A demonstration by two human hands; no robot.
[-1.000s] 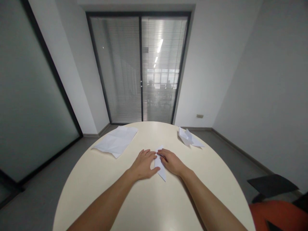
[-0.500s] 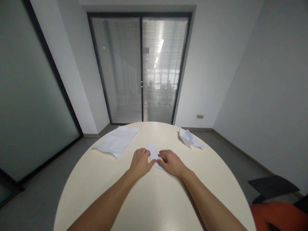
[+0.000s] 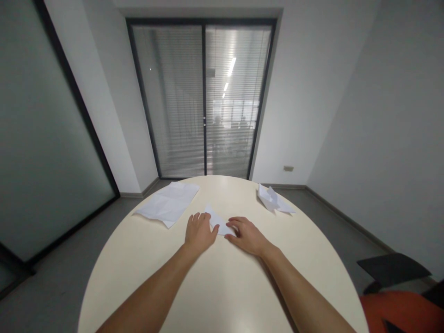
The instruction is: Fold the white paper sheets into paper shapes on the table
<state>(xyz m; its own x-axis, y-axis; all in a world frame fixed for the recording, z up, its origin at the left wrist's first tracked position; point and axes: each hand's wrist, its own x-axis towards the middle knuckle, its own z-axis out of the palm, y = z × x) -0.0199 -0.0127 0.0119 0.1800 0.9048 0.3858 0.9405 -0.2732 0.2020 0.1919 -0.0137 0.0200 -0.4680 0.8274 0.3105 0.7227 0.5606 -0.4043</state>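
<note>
A small white folded paper [image 3: 219, 225], roughly triangular, lies on the table between my hands. My left hand [image 3: 199, 233] rests at its left side, fingers spread and thumb out against the lower edge. From the right, my right hand [image 3: 249, 236] curls its fingers and thumb around the paper's right corner, hiding that end. The left edge is partly covered by my left fingers.
The round cream table [image 3: 222, 282] carries a creased white sheet [image 3: 169, 202] at the far left and a folded paper piece [image 3: 272, 199] at the far right. A chair with a red seat [image 3: 405, 310] stands at the right. Glass doors [image 3: 204, 97] are behind the table.
The folded paper has turned, its upper tip shifting left and its lower edge rising. My left hand has moved slightly left, its thumb now apart from the right thumb. My right hand barely moved.
</note>
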